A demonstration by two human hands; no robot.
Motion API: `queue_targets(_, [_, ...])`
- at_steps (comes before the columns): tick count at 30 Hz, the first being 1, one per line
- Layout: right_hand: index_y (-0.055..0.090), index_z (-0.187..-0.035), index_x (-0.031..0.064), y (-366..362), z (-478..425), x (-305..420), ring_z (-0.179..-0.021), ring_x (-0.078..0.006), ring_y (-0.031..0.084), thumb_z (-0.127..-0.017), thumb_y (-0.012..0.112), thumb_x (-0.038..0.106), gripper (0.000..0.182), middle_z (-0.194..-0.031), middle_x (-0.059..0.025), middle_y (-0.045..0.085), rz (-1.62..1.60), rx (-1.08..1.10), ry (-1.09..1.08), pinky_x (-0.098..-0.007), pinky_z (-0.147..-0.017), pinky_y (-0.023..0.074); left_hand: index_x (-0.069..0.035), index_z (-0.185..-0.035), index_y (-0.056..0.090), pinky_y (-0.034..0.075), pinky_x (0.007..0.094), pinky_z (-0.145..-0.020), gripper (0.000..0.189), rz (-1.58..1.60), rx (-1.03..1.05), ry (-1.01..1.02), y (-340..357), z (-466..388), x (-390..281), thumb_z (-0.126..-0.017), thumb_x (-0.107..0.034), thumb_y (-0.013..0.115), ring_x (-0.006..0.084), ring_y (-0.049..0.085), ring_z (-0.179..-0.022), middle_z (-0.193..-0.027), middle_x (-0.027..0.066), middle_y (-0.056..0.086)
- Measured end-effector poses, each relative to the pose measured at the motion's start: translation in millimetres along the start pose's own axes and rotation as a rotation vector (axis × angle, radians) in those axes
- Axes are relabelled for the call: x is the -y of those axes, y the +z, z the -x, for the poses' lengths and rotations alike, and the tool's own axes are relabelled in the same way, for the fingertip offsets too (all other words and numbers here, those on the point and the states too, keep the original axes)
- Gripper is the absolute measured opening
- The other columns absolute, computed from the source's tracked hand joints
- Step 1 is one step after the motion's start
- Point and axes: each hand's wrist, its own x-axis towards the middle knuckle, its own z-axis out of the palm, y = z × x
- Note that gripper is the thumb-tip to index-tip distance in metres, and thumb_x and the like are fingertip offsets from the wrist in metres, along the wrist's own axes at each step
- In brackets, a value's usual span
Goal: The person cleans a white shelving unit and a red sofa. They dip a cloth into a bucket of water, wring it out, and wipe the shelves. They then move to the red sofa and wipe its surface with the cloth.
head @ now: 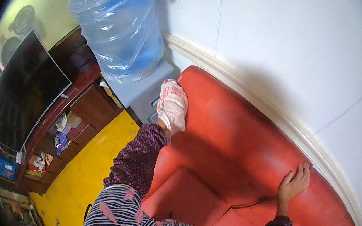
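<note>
A white and pink cloth (172, 103) covers most of my left hand (162, 124), so its fingers are hidden. The cloth lies against the left end of the red sofa's backrest (222, 111), which looks like leather or vinyl. My right hand (294, 183) rests on the top of the same backrest, further right, fingers spread and holding nothing. Below both hands are the red seat cushions (190, 196), with a dark seam between backrest and seat.
A large blue water bottle (123, 26) in clear plastic stands on a grey dispenser or cabinet (136, 90) beside the sofa. White wall (279, 40) runs behind. At left are a flat-screen television (26, 92), a brown wooden cabinet (94, 105) and yellow floor (93, 156).
</note>
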Motion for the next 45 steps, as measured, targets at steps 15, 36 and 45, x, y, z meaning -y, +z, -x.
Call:
queue_targets(15, [0.05, -0.117, 0.0076, 0, -1, 7, -0.118, -0.0321, 0.04, -0.084, 0.045, 0.024, 0.037, -0.127, -0.0114, 0.046, 0.013, -0.022, -0.012, -0.045, -0.091, 0.0303, -0.009, -0.12, 0.044, 0.03, 0.0324, -0.099, 0.048, 0.599, 0.181, -0.39, 61, -88, -40, -0.086, -0.042, 0.038, 0.0199, 0.039, -0.121, -0.124, 0.0046, 0.046])
queue_targets(36, [0.052, -0.116, 0.0079, 0, -1, 8, -0.114, -0.0312, 0.043, -0.084, 0.047, 0.023, 0.036, -0.125, -0.0114, 0.047, 0.015, -0.02, -0.013, -0.0439, -0.09, 0.0318, -0.009, -0.128, 0.036, 0.022, 0.0337, -0.104, 0.054, 0.224, -0.278, -0.587, 135, 61, -28, -0.087, -0.043, 0.034, 0.0216, 0.032, -0.126, -0.133, 0.0068, 0.036])
queue_targets(45, [0.051, -0.117, 0.0078, 3, -1, 6, -0.116, -0.032, 0.042, -0.084, 0.046, 0.022, 0.036, -0.125, -0.0116, 0.047, 0.019, -0.017, -0.025, -0.0446, -0.092, 0.0311, -0.008, -0.132, 0.032, 0.018, 0.0342, -0.106, 0.056, 0.882, 0.321, -0.801, 172, 115, -70, -0.087, -0.043, 0.032, 0.0223, 0.029, -0.128, -0.137, 0.0077, 0.032])
